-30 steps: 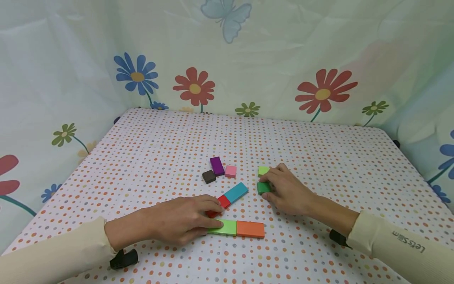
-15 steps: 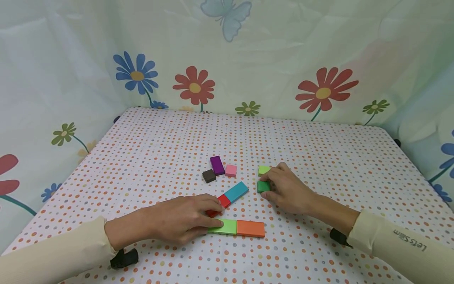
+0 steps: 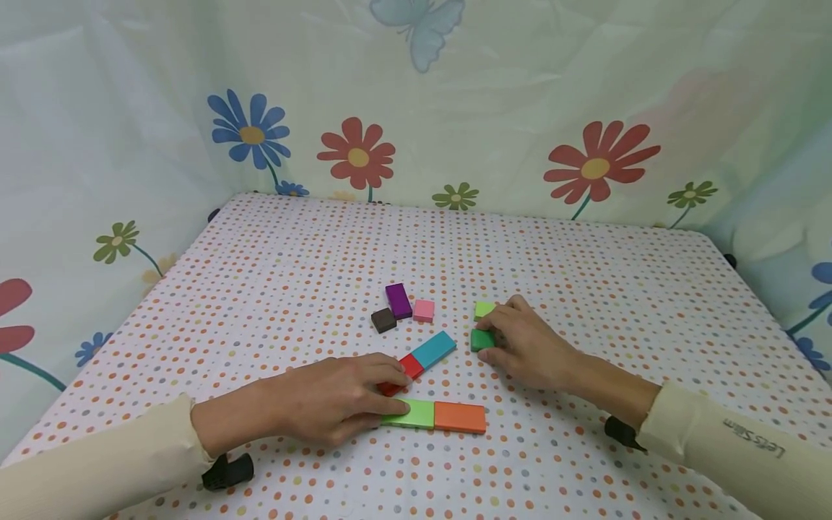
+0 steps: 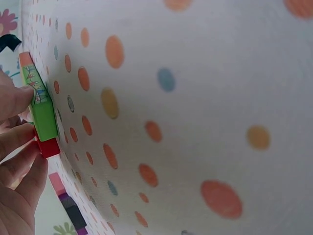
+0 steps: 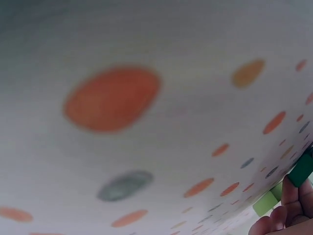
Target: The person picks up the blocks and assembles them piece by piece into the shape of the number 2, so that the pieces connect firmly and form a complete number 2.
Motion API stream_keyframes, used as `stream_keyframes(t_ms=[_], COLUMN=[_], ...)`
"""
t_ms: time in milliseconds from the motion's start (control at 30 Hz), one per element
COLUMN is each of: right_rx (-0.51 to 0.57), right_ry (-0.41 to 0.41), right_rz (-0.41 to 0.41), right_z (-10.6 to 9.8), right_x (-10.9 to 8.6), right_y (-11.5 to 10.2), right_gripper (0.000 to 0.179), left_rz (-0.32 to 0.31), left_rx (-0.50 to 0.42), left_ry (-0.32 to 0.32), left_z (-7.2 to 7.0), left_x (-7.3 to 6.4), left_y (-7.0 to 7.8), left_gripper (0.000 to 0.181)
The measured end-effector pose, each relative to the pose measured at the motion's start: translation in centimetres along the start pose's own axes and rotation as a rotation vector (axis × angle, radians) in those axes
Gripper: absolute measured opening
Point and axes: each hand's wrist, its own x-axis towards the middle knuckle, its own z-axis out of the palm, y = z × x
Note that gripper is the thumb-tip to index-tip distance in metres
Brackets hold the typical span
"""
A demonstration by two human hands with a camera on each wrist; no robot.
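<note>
My left hand (image 3: 341,399) rests its thumb on a light green block (image 3: 418,413), while its other fingertips touch a red block (image 3: 411,366) just behind. A picture shows on the light green block's face in the left wrist view. An orange block (image 3: 460,417) lies end to end with the light green one, and a blue block (image 3: 435,349) continues the slanted line of the red one. With thumb and fingers, my right hand (image 3: 533,352) pinches a small dark green block (image 3: 482,340). Right behind that is a pale green block (image 3: 484,310), partly covered by the fingers.
Between and beyond the hands lie a purple block (image 3: 399,300), a dark brown block (image 3: 383,320) and a pink block (image 3: 424,310), close together. A dotted cloth (image 3: 552,462) covers the table. A flowered curtain (image 3: 494,94) hangs behind and at both sides.
</note>
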Motion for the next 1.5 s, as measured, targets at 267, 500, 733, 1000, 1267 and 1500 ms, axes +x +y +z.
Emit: stream_keyframes(t_ms=[267, 500, 733, 1000, 1267, 1500], right_rx=[0.009, 0.026, 0.022, 0.017, 0.015, 0.003], right_ry=[-0.001, -0.004, -0.013, -0.017, -0.017, -0.022], right_rz=[-0.013, -0.008, 0.009, -0.012, -0.019, -0.014], right_z=[0.0, 0.0, -0.1, -0.1, 0.0, 0.3], right_x=[0.3, 0.4, 0.5, 0.7, 0.8, 1.0], right_y=[-0.2, -0.4, -0.7, -1.0, -0.9, -1.0], right_gripper=[0.031, 0.029, 0.030, 0.029, 0.028, 0.028], left_rz=[-0.011, -0.008, -0.005, 0.003, 0.018, 0.007], left_rx=[0.000, -0.004, -0.003, -0.010, -0.015, -0.025], left_ry=[-0.004, 0.006, 0.008, 0.014, 0.031, 0.021], left_z=[-0.1, -0.1, -0.1, 0.1, 0.1, 0.2], left_x=[-0.2, -0.2, -0.2, -0.2, -0.1, -0.2], left_y=[0.0, -0.1, -0.1, -0.3, -0.4, -0.2], left_gripper=[0.029, 0.029, 0.029, 0.030, 0.029, 0.030])
